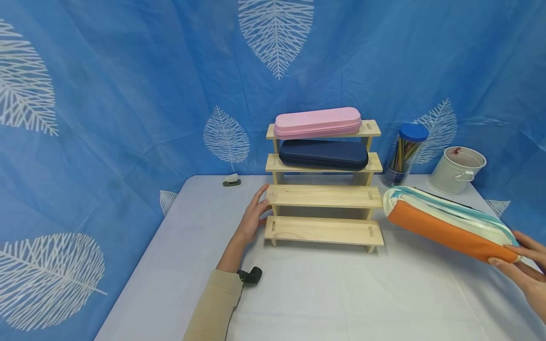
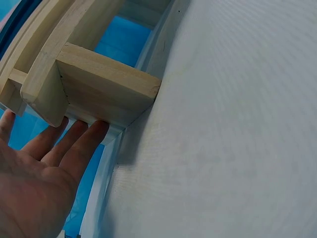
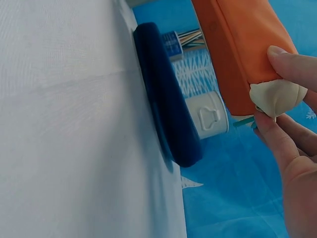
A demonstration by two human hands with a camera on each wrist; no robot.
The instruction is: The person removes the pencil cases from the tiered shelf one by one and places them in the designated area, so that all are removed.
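My right hand [image 1: 529, 270] pinches one end of a soft pencil case [image 1: 452, 232], orange below and cream with teal trim above. The case is held up, tilted, its far end close by a stepped wooden rack [image 1: 324, 196]. On the rack's top tier lies a pink hard case [image 1: 317, 122], with a navy case [image 1: 324, 154] one tier below. My left hand [image 1: 252, 215], fingers extended, has its fingertips at the rack's left side. In the right wrist view, a dark blue case [image 3: 166, 94] lies on the table; the orange case largely hides it from the head view.
Behind the orange case stand a clear tube [image 1: 403, 154] of pencils with a blue lid and a white metal bucket [image 1: 457, 169]. A small dark green and white object [image 1: 232, 180] lies at the table's back edge. A blue leaf-patterned cloth [image 1: 128, 94] hangs behind.
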